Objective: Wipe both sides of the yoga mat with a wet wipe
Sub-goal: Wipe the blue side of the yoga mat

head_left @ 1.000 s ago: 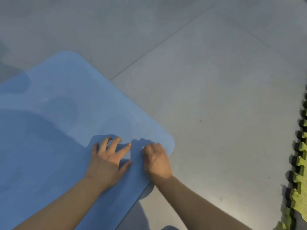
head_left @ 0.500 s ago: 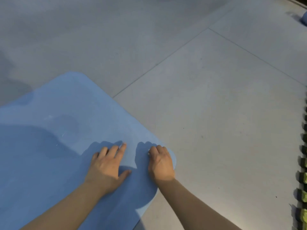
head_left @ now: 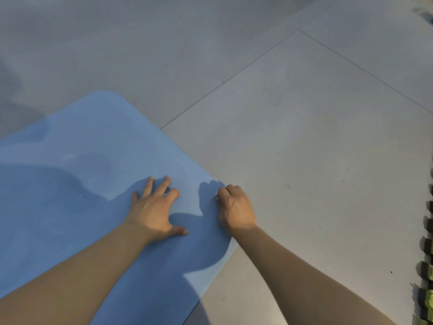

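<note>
Here the blue yoga mat (head_left: 77,184) lies flat on the grey tiled floor (head_left: 304,137), filling the lower left of the view, with one rounded corner at the far side and its right edge running down toward the near edge of the frame. The left hand (head_left: 153,209) rests palm down on the mat, a little in from that right edge, fingers straight and spread, thumb stretched out to the side. The right hand (head_left: 235,208) sits just beside it at the mat's right edge, knuckles up and fingers curled under; a small pale speck shows at the fingertips, but whether a wet wipe is bunched beneath them cannot be told. Both bare forearms reach in from the near edge, and their shadows fall dark across the mat between and behind the hands. A tile joint runs diagonally across the floor beyond the mat's far corner. Along the floor's right edge lies a strip of green interlocking foam tiles (head_left: 425,289) with toothed edges.
</note>
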Tool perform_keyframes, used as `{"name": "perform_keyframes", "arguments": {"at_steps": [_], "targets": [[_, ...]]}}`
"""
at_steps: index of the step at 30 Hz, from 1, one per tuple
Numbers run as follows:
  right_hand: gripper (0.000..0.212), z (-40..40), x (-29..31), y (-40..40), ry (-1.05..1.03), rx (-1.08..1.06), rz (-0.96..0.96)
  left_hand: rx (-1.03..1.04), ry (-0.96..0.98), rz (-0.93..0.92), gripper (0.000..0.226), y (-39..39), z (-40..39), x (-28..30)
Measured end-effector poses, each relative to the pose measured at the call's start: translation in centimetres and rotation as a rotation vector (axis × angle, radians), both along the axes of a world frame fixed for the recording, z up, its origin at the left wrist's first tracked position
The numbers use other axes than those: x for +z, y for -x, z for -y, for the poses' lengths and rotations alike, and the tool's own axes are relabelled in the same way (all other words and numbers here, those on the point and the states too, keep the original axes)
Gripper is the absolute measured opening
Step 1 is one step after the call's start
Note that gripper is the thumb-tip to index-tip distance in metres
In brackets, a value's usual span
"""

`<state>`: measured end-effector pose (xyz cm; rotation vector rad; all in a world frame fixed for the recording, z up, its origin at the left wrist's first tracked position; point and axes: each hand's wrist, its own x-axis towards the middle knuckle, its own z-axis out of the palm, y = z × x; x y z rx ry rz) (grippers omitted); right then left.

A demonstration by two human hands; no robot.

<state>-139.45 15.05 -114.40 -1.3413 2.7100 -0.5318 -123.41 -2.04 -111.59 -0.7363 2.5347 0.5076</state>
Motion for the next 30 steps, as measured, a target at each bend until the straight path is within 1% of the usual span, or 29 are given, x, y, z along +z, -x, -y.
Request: {"name": "perform_keyframes", "arguments": {"at_steps": [2,3,4,5,7,8,9,10,11,12,13,14,16,18,19,21,22,24,26,30], "targets": [[0.017,0.7,0.0,-2.7,0.098,-0.126,0.054,0.014,0.039,-0.020,0.109,0.0,0.0,0.2],[0.012,1.1,0.1,-4.5,0.140,-0.119,0.090,0.017,0.068,-0.028,0.114,0.0,0.0,0.4],[0.007,1.4,0.1,-6.2,0.150,-0.051,0.127,0.015,0.095,-0.034,0.122,0.1,0.1,0.4],[0.006,1.6,0.1,-7.6,0.129,0.043,0.150,0.012,0.112,-0.035,0.130,0.2,0.2,0.4],[0.015,1.6,0.2,-7.3,0.068,0.256,0.153,0.005,0.119,-0.015,0.137,0.3,0.6,0.6],[0.015,1.6,0.0,-6.0,0.036,0.327,0.120,-0.007,0.127,-0.007,0.134,0.4,0.8,0.7],[0.013,1.6,-0.1,-4.3,0.011,0.352,0.084,-0.022,0.139,-0.012,0.124,0.5,1.1,0.7],[0.009,1.6,0.0,-2.7,-0.002,0.321,0.048,-0.035,0.141,-0.030,0.108,0.6,1.5,0.7],[0.012,1.7,0.1,-1.3,-0.013,0.249,0.030,-0.047,0.131,-0.055,0.090,0.8,2.1,0.8],[0.020,1.9,0.3,-0.4,-0.034,0.164,0.023,-0.050,0.120,-0.079,0.072,0.9,2.6,0.9],[0.026,2.2,0.4,0.0,-0.054,0.088,0.016,-0.042,0.113,-0.096,0.061,1.1,3.1,0.9],[0.029,2.6,0.4,-0.3,-0.051,0.024,0.009,-0.024,0.106,-0.099,0.056,1.3,3.6,0.7],[0.028,3.4,0.3,-1.8,0.024,-0.063,0.021,0.035,0.068,-0.066,0.053,1.4,3.9,0.1],[0.022,4.4,0.1,-3.8,0.077,-0.037,0.068,0.095,0.034,-0.046,0.059,1.3,3.9,-0.4],[0.018,5.0,0.1,-4.9,0.070,0.034,0.108,0.128,0.028,-0.040,0.067,1.2,3.9,-0.5],[0.011,6.1,0.3,-6.6,0.033,0.214,0.157,0.218,0.043,0.000,0.096,0.8,4.4,-0.5],[0.011,6.5,0.4,-6.7,0.023,0.289,0.142,0.267,0.058,0.036,0.111,0.6,4.7,-0.5],[0.014,6.6,0.3,-5.5,0.011,0.380,0.097,0.345,0.069,0.104,0.130,0.2,5.3,-0.3],[0.013,6.4,0.3,-3.3,0.003,0.352,0.038,0.374,0.052,0.121,0.133,-0.2,5.5,-0.2],[0.007,6.3,0.1,-0.3,-0.057,0.096,0.005,0.346,0.011,0.103,0.126,-0.8,6.0,0.3]]}}
